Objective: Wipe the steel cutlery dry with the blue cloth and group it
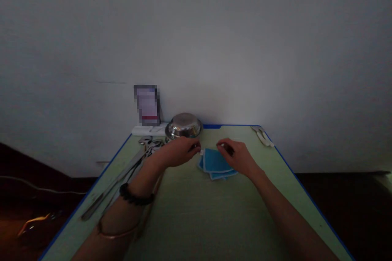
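Note:
A folded blue cloth (216,164) lies on the green table (196,212) between my hands. My left hand (179,151) pinches the cloth's left corner, where a small white tag shows. My right hand (237,155) rests on the cloth's right side with its fingers curled onto the upper edge. A dark bead bracelet and a thin bangle sit on my left forearm.
An upturned steel bowl (183,126) stands at the table's far edge, just beyond my left hand. Long metal utensils (122,177) lie along the left side. A white object (262,136) lies at the far right corner. A blurred card (147,105) leans against the wall.

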Available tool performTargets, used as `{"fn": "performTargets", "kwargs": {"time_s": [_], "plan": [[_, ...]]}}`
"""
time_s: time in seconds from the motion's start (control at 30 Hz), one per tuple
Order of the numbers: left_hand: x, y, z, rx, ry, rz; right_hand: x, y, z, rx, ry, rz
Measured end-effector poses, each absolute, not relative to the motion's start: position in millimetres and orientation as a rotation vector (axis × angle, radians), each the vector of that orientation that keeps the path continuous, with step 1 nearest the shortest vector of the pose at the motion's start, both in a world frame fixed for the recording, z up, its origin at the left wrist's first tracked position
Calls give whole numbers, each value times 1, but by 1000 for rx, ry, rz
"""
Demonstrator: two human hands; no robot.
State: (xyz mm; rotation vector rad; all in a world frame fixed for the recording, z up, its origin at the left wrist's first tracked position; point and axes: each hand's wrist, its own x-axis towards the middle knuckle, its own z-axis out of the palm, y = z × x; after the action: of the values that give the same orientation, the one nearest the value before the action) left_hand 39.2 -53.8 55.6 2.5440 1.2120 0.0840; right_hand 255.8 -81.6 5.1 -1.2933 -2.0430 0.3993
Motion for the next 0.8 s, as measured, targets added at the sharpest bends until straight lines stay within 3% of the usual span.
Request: {"fn": "performTargets", "kwargs": {"time_s": [0.2, 0.43, 0.8], "plan": [[-34, -41, 81, 2392, 1563, -103, 226, -80, -17, -1391, -2432, 596], [-80, -40, 67, 2176, 1900, -292, 209, -53, -30, -1460, -2425, 621], [-32, -31, 33, 2187, 1914, -477, 208, -54, -20, -1338, -2582, 746]]}}
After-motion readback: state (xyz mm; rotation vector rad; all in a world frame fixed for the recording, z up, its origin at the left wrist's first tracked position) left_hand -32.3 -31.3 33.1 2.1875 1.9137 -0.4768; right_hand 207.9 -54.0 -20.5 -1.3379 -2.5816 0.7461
